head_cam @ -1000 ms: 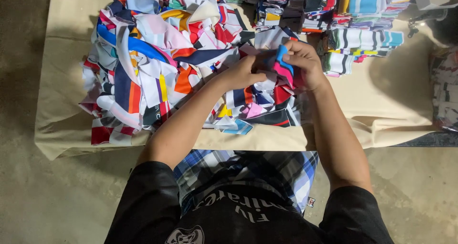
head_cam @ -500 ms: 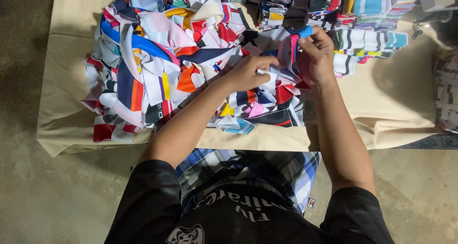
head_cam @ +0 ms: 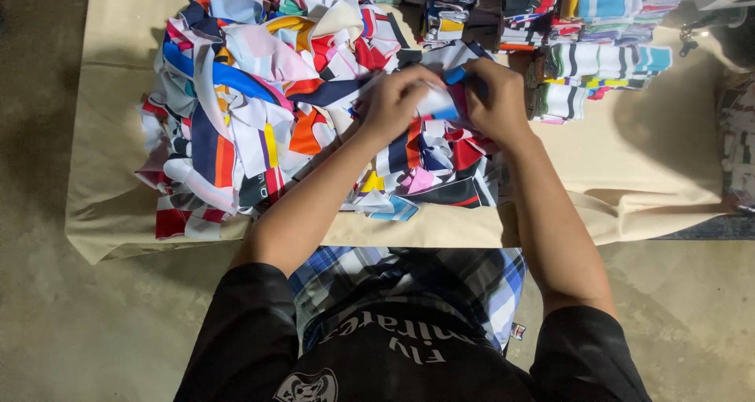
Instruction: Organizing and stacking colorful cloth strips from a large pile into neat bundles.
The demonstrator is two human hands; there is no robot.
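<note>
Blue and white cloth, a small folded fabric piece [head_cam: 442,101], sits pinched between both hands just above the near edge of the loose heap of coloured fabric scraps [head_cam: 259,103]. The left hand [head_cam: 395,101] covers the piece's left side, its fingers [head_cam: 415,78] curled and pressed together over the top of the cloth, while the right hand [head_cam: 497,95] grips the right side, its fingers [head_cam: 472,70] bent down onto a blue corner that pokes out between the two hands. Only a narrow strip of the piece shows in the gap; the rest is hidden under the knuckles. Both hands hover over the right-hand part of the heap, touching the red, white and black scraps beneath. Beyond the heap, on its far right side, stand neat stacks of folded striped pieces [head_cam: 605,64], well apart from the hands. All of it lies on a worktop draped in beige cloth [head_cam: 645,166]. Compared with half a second ago, the hands have drawn closer together over the piece and sit a little nearer the stacks' side of the heap; the blue edge that then stood up above the right hand is now folded down between the fingers. The heap itself looks unchanged.
</note>
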